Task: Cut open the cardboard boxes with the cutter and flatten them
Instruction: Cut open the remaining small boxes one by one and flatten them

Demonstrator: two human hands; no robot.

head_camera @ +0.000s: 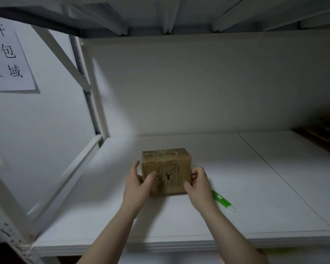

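Note:
A small brown cardboard box point(167, 168), taped along its top and scribbled with black lines on its near face, stands on the white shelf point(255, 187). My left hand point(138, 184) holds its left side, thumb on the near face. My right hand point(197, 182) grips its right side with curled fingers. A green and white cutter point(224, 201) lies on the shelf just right of my right wrist, untouched.
Flattened brown cardboard point(324, 130) lies at the far right of the shelf. White shelf uprights point(91, 88) and a diagonal brace stand to the left. A paper sign point(8, 56) hangs on the left wall. Another shelf runs overhead.

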